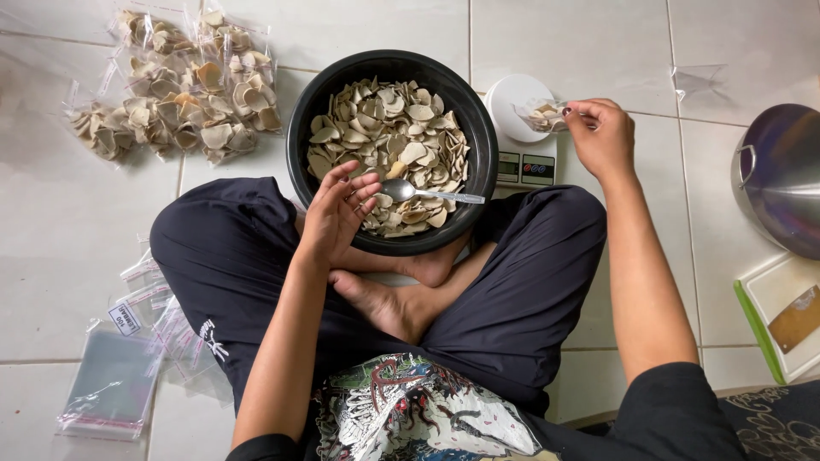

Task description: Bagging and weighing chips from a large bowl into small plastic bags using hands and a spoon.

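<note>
holding a small bag (544,115) on the scale (523,137) with right hand (603,137) fingers

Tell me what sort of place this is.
Probably a home floor used for packing snacks: white floor tiles, a black bowl of chips beside a small scale, and filled clear bags piled nearby.

A steel pot lid (781,175) and a green-rimmed tray (773,329) run off the right edge. The black bowl (301,137) hides part of the white scale (523,128). The right hand (602,137) covers the mouth of a small clear bag (542,115).
</note>
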